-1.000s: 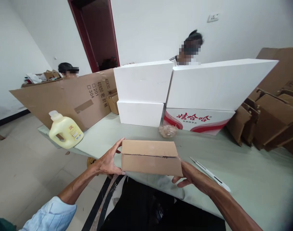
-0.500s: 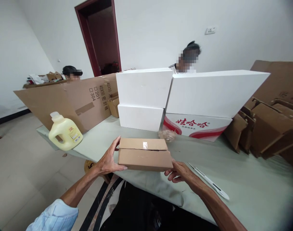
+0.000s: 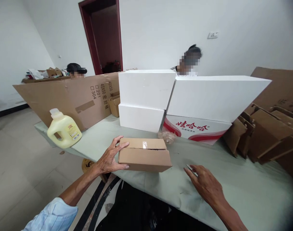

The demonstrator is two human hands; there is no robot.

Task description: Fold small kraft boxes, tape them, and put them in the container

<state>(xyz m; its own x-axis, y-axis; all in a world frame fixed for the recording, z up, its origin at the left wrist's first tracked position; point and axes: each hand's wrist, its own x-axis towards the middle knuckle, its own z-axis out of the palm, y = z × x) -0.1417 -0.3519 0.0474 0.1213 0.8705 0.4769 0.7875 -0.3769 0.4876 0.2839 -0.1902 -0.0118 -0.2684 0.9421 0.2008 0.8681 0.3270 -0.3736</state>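
A small brown cardboard box (image 3: 144, 157) lies near the table's front edge, its two top flaps meeting at a seam with a bit of clear tape. My left hand (image 3: 110, 158) grips its left end, fingers over the top and thumb along the lower front. To the right of the box, my right hand (image 3: 205, 184) is closed around a slim utility knife (image 3: 192, 170). Only the knife's pale front end shows past the fingers; the rest is hidden under the hand. The knife is apart from the box.
A yellow detergent jug (image 3: 64, 129) stands at the left beside a large carton (image 3: 86, 99). White boxes (image 3: 146, 89) are stacked behind, with crumpled clear plastic (image 3: 168, 136) before them. Folded cardboard boxes (image 3: 269, 131) lean at the right. Two people sit beyond.
My right hand has left the box's right corner, moved right and closed on the utility knife that lay on the table. My left fingers have moved onto the box top.
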